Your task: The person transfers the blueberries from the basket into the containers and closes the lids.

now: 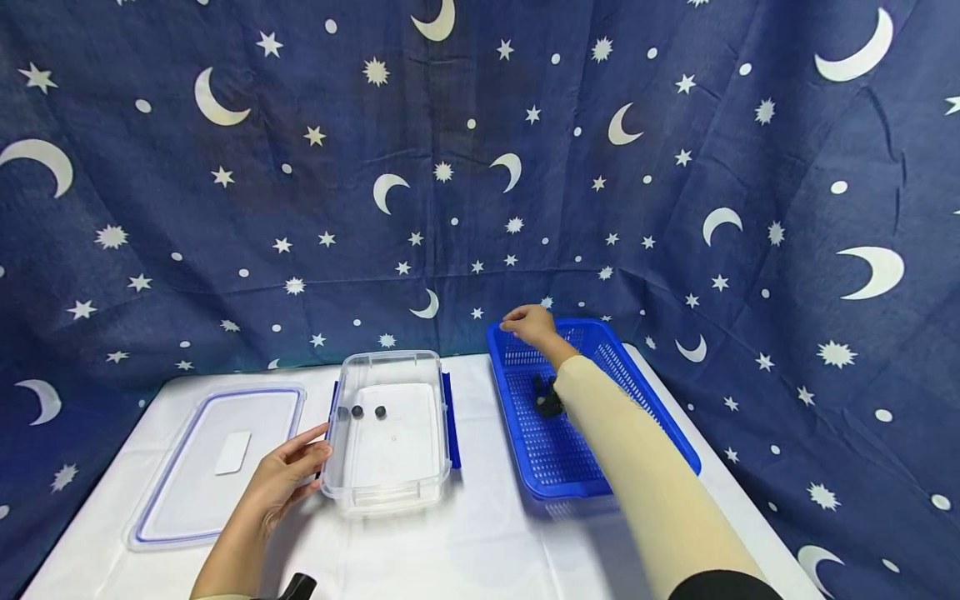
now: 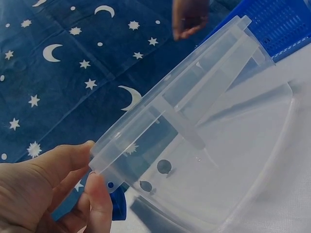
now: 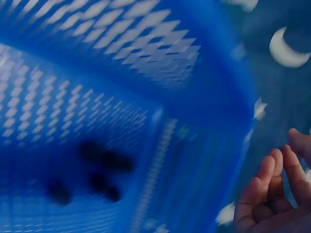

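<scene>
Beside my left hand (image 1: 288,475), whose grip holds the clear container (image 1: 390,492), lies its lid (image 1: 187,492); my right hand (image 1: 529,325), loosely curled and empty, hovers over the blue basket (image 1: 555,467).

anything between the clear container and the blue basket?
Head view: between the clear container and the blue basket there is only a strip of bare white tablecloth, apart from the container's own blue latch.
</scene>
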`<state>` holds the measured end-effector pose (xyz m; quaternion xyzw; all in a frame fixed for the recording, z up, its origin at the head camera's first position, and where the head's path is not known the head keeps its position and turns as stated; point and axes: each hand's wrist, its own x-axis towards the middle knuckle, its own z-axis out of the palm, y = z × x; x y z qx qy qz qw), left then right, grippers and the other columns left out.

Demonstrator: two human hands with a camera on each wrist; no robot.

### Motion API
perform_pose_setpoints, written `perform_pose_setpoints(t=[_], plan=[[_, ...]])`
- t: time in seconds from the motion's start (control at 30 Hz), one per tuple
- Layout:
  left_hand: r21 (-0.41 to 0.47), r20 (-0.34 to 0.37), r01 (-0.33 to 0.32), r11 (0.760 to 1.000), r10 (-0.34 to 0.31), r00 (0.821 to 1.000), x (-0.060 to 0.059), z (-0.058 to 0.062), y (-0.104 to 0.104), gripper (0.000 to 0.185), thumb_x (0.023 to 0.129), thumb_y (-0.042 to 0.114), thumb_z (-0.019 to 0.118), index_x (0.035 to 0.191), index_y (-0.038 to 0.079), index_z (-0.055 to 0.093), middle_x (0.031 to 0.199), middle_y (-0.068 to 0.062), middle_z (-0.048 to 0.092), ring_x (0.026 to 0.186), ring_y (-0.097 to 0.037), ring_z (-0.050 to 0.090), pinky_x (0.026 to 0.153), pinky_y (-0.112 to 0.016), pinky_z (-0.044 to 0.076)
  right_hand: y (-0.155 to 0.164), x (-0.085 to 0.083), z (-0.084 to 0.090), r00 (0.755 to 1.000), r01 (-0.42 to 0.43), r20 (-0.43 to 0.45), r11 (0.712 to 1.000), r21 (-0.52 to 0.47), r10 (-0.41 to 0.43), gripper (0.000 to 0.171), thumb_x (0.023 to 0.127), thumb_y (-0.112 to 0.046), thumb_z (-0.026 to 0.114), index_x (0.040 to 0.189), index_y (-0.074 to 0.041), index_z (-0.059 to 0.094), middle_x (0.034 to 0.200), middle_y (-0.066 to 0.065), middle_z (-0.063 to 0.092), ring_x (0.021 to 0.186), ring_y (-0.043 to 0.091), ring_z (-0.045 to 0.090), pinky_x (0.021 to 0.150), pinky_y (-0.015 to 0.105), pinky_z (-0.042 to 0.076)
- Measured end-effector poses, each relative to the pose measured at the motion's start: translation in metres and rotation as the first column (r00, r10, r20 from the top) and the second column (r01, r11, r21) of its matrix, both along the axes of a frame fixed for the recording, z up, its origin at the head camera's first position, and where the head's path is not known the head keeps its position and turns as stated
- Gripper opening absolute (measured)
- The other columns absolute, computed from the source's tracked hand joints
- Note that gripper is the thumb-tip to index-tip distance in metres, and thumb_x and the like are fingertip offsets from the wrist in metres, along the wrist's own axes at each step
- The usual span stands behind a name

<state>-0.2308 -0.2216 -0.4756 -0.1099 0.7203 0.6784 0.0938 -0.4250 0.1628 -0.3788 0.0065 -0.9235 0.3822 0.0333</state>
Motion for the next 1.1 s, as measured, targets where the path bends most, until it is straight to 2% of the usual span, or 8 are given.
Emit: perform_pose_setpoints(t=[0.17,0.3,0.4,0.53,0.6,0.77,0.93,1.1], plan=[[-0.002,0.001,-0.005,1.000,0.005,1.000,0.001,0.001,-0.001,0.064,0.092,0.031,0.070,0.149,0.017,0.045,0.095,0.023,0.062,0.088,0.000,0.058,0.073,-0.019,0.057,0.045,0.003,-0.020,0.990,0.141,0.042,0.983,-0.115,-0.137,0.033,0.091,-0.022,0.070,0.116,0.000,0.070,0.118,0.018,0.068,0.102,0.032,0.068,0.082,0.033,0.055],[0.006,-0.006,-0.014,1.000,0.014,1.000,0.001,0.001,-0.002,0.058,0.093,0.030,0.070,0.146,0.022,0.050,0.094,0.022,0.063,0.086,0.000,0.058,0.071,-0.018,0.056,0.072,0.005,-0.043,0.969,0.247,0.076,0.927,-0.281,-0.235,0.033,0.092,-0.016,0.069,0.118,0.006,0.067,0.124,0.023,0.064,0.111,0.035,0.063,0.091,0.036,0.054],[0.011,-0.010,-0.017,1.000,0.017,1.000,0.002,0.001,-0.002,0.054,0.093,0.030,0.070,0.144,0.024,0.052,0.094,0.022,0.063,0.085,0.000,0.057,0.071,-0.018,0.056,0.085,0.008,-0.060,0.954,0.299,0.098,0.906,-0.298,-0.283,0.034,0.093,-0.015,0.068,0.118,0.007,0.067,0.126,0.024,0.063,0.110,0.034,0.062,0.086,0.032,0.054],[0.018,-0.010,-0.022,1.000,0.022,1.000,0.002,0.000,-0.002,0.051,0.093,0.030,0.070,0.141,0.027,0.055,0.094,0.021,0.062,0.085,-0.001,0.057,0.070,-0.018,0.056,0.092,0.013,-0.079,0.945,0.326,0.126,0.912,-0.248,-0.303,0.035,0.091,-0.018,0.070,0.117,0.006,0.068,0.124,0.023,0.064,0.098,0.029,0.065,0.068,0.022,0.046],[0.020,-0.009,-0.022,1.000,0.022,1.000,0.002,0.000,-0.001,0.050,0.093,0.030,0.070,0.140,0.028,0.056,0.094,0.021,0.062,0.085,-0.002,0.056,0.070,-0.018,0.056,0.093,0.015,-0.086,0.946,0.321,0.140,0.908,-0.268,-0.292,0.036,0.089,-0.017,0.071,0.116,0.006,0.068,0.122,0.022,0.065,0.089,0.024,0.066,0.064,0.018,0.044],[0.022,-0.010,-0.022,1.000,0.023,1.000,0.002,0.000,0.000,0.044,0.093,0.030,0.070,0.136,0.032,0.059,0.095,0.020,0.062,0.085,-0.003,0.056,0.070,-0.018,0.056,0.093,0.016,-0.099,0.943,0.312,0.205,0.906,-0.286,-0.261,0.036,0.086,-0.014,0.074,0.115,0.006,0.069,0.108,0.015,0.069,0.073,0.009,0.060,0.059,0.015,0.044],[0.017,-0.011,-0.024,1.000,0.025,1.000,0.002,0.001,0.000,0.045,0.093,0.030,0.070,0.136,0.031,0.059,0.095,0.021,0.061,0.085,-0.003,0.056,0.071,-0.018,0.056,0.092,0.017,-0.106,0.943,0.310,0.211,0.911,-0.273,-0.258,0.035,0.083,-0.010,0.076,0.112,0.008,0.070,0.087,0.004,0.069,0.065,0.007,0.055,0.057,0.016,0.044],[0.013,-0.008,-0.021,1.000,0.021,1.000,0.002,0.001,-0.001,0.051,0.093,0.031,0.069,0.142,0.026,0.055,0.095,0.021,0.061,0.086,-0.003,0.055,0.071,-0.018,0.056,0.090,0.020,-0.109,0.942,0.310,0.201,0.926,-0.217,-0.268,0.031,0.084,-0.012,0.074,0.109,0.007,0.071,0.093,0.008,0.072,0.071,0.010,0.056,0.060,0.017,0.043]])
